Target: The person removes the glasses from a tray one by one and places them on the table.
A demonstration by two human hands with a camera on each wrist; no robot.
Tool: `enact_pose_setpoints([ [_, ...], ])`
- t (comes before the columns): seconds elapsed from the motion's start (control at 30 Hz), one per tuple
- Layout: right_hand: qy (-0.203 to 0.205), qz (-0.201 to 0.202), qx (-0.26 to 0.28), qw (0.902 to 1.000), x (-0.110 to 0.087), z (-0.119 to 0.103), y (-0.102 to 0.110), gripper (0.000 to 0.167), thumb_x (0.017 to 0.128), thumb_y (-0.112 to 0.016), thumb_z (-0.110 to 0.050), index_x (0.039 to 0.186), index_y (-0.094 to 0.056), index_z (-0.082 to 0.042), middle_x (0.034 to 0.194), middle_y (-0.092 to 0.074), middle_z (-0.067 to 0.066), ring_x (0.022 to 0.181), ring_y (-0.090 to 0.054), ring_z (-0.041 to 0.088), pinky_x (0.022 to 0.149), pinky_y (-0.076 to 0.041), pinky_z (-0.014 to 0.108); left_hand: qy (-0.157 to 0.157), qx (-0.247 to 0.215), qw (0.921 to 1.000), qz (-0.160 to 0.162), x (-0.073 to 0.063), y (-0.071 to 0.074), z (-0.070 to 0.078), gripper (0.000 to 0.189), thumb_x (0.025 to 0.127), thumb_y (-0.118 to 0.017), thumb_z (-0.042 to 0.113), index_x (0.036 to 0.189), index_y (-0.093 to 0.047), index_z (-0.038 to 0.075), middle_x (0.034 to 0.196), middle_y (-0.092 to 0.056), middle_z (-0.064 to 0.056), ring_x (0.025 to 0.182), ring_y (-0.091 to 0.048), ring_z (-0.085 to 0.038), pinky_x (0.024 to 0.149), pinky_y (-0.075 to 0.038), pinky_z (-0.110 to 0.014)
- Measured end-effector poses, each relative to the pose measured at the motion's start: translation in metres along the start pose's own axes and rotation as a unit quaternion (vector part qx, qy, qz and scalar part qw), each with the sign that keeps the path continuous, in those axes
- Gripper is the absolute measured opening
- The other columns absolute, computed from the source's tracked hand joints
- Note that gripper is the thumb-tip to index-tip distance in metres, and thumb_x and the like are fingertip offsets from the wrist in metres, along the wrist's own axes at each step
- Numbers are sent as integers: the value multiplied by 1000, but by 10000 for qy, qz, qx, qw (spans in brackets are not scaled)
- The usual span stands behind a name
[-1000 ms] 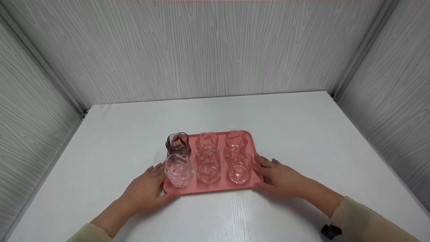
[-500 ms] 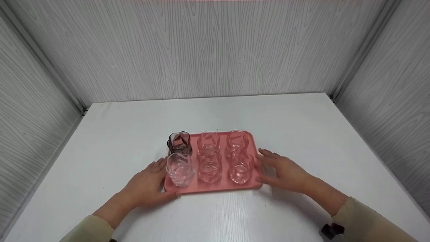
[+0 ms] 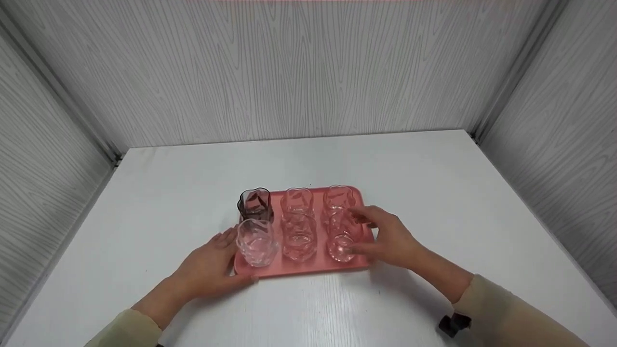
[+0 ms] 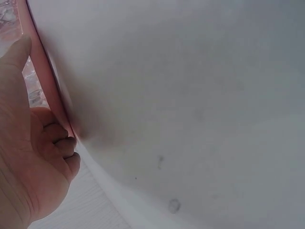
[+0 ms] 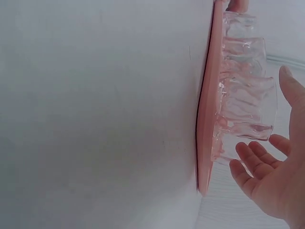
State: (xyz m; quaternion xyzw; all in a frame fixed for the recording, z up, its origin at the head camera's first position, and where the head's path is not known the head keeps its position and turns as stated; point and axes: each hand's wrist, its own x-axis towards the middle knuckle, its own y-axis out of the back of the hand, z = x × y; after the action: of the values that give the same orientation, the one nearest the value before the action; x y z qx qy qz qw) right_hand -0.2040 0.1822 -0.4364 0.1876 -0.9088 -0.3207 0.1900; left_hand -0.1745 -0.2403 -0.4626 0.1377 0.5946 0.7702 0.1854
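Note:
My left hand (image 3: 210, 265) grips the pink tray (image 3: 308, 271) at its near left corner, the thumb on the front rim and the fingers along the left side. In the left wrist view those fingers (image 4: 59, 143) bend in against the edge. My right hand (image 3: 390, 238) is over the tray's right side, thumb and fingers spread apart around the front right glass (image 3: 343, 238). A gap shows between these fingers (image 5: 255, 160) and the glasses in the right wrist view. A clear glass (image 3: 258, 243) stands front left, a dark smoky glass (image 3: 255, 205) behind it.
A front middle glass (image 3: 299, 241), a back middle glass (image 3: 297, 202) and a back right glass (image 3: 339, 198) fill out two rows. The white table (image 3: 308, 164) meets a wood-grain panel (image 3: 308, 72) behind, with more panels at both sides.
My right hand has let go of the tray's right edge, drawn slightly away, then moved up and inward to the front right glass. The left hand and tray stay put.

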Motion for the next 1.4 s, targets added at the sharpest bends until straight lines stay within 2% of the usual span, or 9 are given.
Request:
enact_pose_setpoints([
  [0.23,-289,27,-31,9996,1,-1,-12,85,81,-95,-33,152,-55,-11,133,-65,4,111,-62,21,98,-58,43,62,13,10000,-7,-1,0,-1,111,90,-59,82,164,-37,3,167,-37,-21,152,-38,-44,117,-41,-60],
  [0.4,-476,169,-76,9987,2,-5,-16,83,79,-97,-28,150,-57,-12,131,-65,2,110,-64,20,96,-59,40,90,17,10000,-39,-1,-1,0,112,89,-57,84,165,-36,4,168,-36,-20,153,-37,-43,117,-41,-60],
  [0.6,-541,351,-42,9979,2,-5,-22,76,81,-96,-31,145,-61,-10,125,-68,3,108,-64,18,92,-60,35,98,31,9999,-19,-2,-1,0,111,89,-58,83,165,-36,4,168,-36,-19,152,-38,-43,116,-42,-60],
  [0.8,-466,432,85,9979,2,-6,-18,69,80,-95,-18,141,-64,-9,117,-68,4,103,-63,21,89,-60,33,136,-40,9999,5,-1,-1,0,111,90,-59,82,165,-36,4,168,-36,-19,152,-39,-43,117,-42,-59],
  [0.97,-267,450,19,9986,0,-7,-3,67,78,-94,-14,138,-65,-7,114,-68,3,102,-61,21,93,-59,38,103,-34,9999,22,-2,-1,0,110,90,-58,82,165,-37,4,168,-37,-20,151,-39,-44,116,-43,-60],
  [1.13,-139,512,-12,9986,2,-14,27,64,79,-94,-15,136,-65,-7,117,-69,2,102,-63,27,89,-58,37,126,-3,9999,24,-2,1,0,109,90,-58,81,165,-37,4,167,-37,-20,151,-40,-45,117,-42,-60],
  [1.4,-191,1002,-211,9946,20,-15,78,63,82,-90,-8,139,-63,-5,123,-69,6,104,-61,20,86,-52,15,131,-54,9999,32,-3,-1,2,108,90,-60,80,164,-38,5,169,-35,-19,151,-39,-45,116,-43,-61],
])
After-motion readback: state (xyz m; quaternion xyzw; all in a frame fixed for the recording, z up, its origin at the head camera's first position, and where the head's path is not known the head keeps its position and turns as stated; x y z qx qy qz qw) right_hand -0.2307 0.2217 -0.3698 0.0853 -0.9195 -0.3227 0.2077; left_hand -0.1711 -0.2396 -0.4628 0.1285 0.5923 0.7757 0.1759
